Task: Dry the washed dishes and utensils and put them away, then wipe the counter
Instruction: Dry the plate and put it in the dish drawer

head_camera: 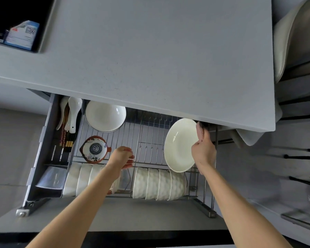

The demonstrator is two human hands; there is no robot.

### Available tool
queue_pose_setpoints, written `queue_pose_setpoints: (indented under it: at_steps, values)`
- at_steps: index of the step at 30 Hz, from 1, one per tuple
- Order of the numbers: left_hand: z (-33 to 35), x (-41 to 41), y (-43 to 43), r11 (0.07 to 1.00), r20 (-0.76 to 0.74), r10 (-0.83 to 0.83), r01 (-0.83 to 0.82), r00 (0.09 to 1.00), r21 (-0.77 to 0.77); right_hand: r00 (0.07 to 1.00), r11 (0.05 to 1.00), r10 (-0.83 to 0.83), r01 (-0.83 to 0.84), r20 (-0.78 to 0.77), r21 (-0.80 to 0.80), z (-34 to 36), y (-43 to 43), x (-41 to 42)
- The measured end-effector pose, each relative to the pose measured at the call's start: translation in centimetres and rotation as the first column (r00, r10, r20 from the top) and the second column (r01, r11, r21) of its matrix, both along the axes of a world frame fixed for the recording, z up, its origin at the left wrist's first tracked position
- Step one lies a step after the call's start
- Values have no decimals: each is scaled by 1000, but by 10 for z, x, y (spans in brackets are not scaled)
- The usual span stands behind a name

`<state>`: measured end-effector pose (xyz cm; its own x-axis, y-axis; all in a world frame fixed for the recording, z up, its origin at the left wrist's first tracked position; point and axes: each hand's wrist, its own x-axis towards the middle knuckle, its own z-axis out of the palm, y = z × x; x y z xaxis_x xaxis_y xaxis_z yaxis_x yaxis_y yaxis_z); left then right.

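**A:** What are the hands doing?

**B:** My right hand [203, 154] grips the near edge of a white plate [180, 145]. The plate is tilted up on its side over the right end of the wire rack [150, 133] in the open drawer [48, 140]. A pink cloth [200, 130] is bunched between my fingers and the plate's rim. I cannot tell whether the plate touches the rack. My left hand [122, 158] holds nothing and hovers over the middle of the rack, fingers loosely curled.

**A:** And what's in the drawer?

**B:** Nearest me, two rows of white bowls stand on edge. The left row [82, 178] is under my left forearm and the right row [157, 183] is just below the plate. Just left of my left hand a red-rimmed patterned bowl [95, 149] sits mouth up. Behind it a large white bowl [105, 115] sits partly under the grey counter [150, 59]. The narrow side compartment on the left holds white spoons [73, 111] and dark chopsticks [66, 138].
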<state>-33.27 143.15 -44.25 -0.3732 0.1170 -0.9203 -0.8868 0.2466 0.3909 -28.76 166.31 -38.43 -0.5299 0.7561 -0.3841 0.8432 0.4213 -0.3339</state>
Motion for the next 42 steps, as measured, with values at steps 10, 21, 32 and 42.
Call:
queue_pose_setpoints:
  at_steps: [10,21,32,42]
  values:
    - [-7,44,60,993,242,-40,11,970,118,910,897,-367,293,-190,-330,-16,-11,22]
    - [5,53,56,866,314,417,-478,853,147,801,963,245,-135,-547,234,109,-14,19]
    - [2,43,44,879,308,389,-450,868,157,955,957,263,-240,-138,164,88,-1,1]
    - [7,56,81,940,420,-89,-63,903,335,998,974,-28,16,-49,-228,21,-10,14]
